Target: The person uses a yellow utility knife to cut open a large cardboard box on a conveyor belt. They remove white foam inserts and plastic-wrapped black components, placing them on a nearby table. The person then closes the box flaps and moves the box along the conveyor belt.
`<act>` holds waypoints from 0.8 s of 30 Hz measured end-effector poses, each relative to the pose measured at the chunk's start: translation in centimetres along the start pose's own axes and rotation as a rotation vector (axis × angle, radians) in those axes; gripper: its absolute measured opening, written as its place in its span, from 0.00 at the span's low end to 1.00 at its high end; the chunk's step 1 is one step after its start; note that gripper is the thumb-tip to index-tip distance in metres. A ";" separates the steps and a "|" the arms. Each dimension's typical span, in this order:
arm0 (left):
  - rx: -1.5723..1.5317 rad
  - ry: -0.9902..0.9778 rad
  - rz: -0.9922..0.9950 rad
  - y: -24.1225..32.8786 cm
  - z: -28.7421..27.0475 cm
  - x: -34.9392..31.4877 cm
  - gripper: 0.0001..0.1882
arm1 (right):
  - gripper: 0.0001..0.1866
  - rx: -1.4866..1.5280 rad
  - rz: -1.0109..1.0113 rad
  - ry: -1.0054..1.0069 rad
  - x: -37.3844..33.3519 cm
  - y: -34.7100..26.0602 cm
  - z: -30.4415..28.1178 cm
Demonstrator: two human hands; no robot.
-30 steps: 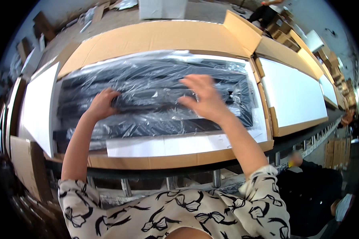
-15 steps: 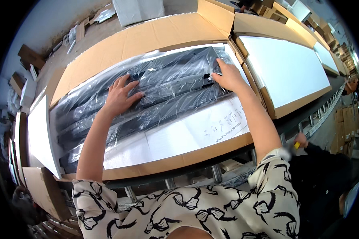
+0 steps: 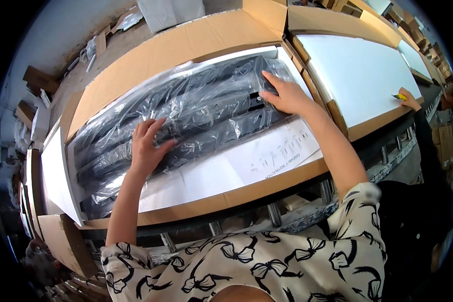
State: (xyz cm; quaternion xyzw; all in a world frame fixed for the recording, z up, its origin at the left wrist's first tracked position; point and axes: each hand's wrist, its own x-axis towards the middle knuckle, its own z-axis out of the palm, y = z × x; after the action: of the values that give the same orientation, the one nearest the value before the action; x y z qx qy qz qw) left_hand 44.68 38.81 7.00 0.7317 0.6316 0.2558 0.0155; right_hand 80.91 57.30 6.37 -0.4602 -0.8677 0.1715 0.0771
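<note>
Several long black bars wrapped in clear plastic lie side by side in an open cardboard box. My left hand is over the near middle of the wrapped bars, its thumb and fingers apart. At the bars' right end, my right hand has its fingers and thumb spread against the plastic. Neither hand is wrapped round a bar. A printed instruction sheet lies flat on the white layer along the box's near side.
A second open box holding a white panel adjoins on the right. A co-worker's hand holds a yellow cutter at its near edge. Both boxes rest on a roller conveyor. A white foam board leans at the left end.
My left hand has come nearer to me and lower over the bars. My right hand stays at their right end. The co-worker's hand has risen to the second box.
</note>
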 end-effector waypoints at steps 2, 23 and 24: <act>-0.061 -0.062 -0.002 0.7 0.4 -1.1 0.34 | 0.31 0.117 0.008 -0.032 0.4 0.3 -1.1; -0.146 -0.428 -0.223 4.0 -3.0 1.2 0.33 | 0.16 1.214 0.653 -0.023 -15.8 0.1 -5.8; -0.159 -0.441 -0.232 4.0 -3.0 1.3 0.33 | 0.16 1.101 0.658 -0.064 -15.6 -0.4 -5.5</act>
State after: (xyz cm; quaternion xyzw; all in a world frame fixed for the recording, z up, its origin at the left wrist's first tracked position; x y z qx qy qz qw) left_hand 47.26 38.26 11.49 0.6891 0.6704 0.1356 0.2394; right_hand 91.02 45.43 12.06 -0.5900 -0.4678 0.6204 0.2195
